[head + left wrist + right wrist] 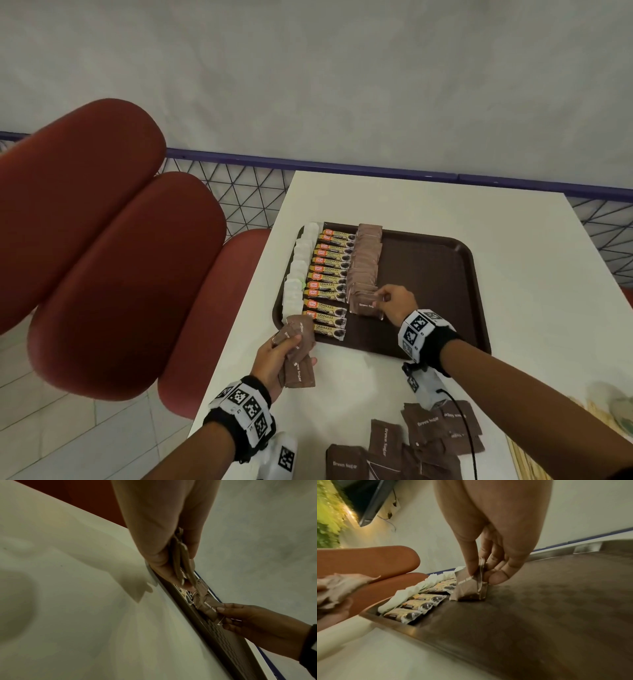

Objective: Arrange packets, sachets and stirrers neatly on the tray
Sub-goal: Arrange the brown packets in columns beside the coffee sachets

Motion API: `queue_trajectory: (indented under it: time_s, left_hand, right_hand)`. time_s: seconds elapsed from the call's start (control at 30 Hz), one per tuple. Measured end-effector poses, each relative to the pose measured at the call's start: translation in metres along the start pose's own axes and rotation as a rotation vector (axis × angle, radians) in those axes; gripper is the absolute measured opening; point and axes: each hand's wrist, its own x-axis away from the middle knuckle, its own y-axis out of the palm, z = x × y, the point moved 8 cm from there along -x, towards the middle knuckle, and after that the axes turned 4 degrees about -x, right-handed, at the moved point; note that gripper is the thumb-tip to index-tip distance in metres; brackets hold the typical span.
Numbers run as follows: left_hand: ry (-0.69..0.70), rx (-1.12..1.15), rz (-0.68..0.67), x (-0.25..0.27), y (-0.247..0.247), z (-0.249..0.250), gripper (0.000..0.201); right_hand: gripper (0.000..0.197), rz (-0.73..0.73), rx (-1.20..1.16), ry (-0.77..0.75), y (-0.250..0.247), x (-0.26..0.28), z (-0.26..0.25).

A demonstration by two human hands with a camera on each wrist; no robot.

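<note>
A dark brown tray (442,291) lies on the white table. On its left part run three columns: white sachets (298,270), orange-and-black granules packets (329,284) and brown sugar sachets (364,260). My right hand (394,305) pinches the nearest brown sugar sachet (366,305) at the front end of that column, its lower edge down on the tray (556,608); the pinched sachet (469,588) stands tilted. My left hand (277,356) grips a small stack of brown sugar sachets (298,356) just off the tray's front-left corner; in the left wrist view that stack (181,558) shows edge-on.
More loose brown sugar sachets (428,442) lie on the table (342,394) near me. A bundle of wooden stirrers (527,459) sits at the bottom right edge. Red padded chairs (113,274) stand left of the table, and a wire fence (239,192) runs behind it.
</note>
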Motion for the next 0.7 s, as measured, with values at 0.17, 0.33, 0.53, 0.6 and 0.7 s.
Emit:
queue_trajectory:
  time_s: [0.17,0.33,0.53,0.6,0.7]
  left_hand:
    - [-0.018,-0.004,0.004,0.001,0.000,0.000,0.017]
    - [-0.020,-0.018,0.003,0.002,-0.002,0.001,0.017]
    - [-0.022,-0.014,-0.013,0.000,-0.001,-0.001,0.022]
    - [-0.022,-0.020,-0.016,-0.001,0.000,-0.001,0.023]
    - [-0.018,-0.023,-0.016,-0.003,0.002,-0.001,0.024]
  right_hand:
    - [0.012,0.009,0.096,-0.024,0.013,-0.005,-0.005]
    - [0.018,0.028,0.190,-0.099,0.016,-0.006,-0.012]
    - [0.031,0.062,0.125,-0.114,0.009,-0.004,-0.013]
    - [0.029,0.069,0.113,-0.133,0.008,-0.001,-0.014]
    - [0.026,0.050,0.081,-0.182,0.009,0.004,-0.021]
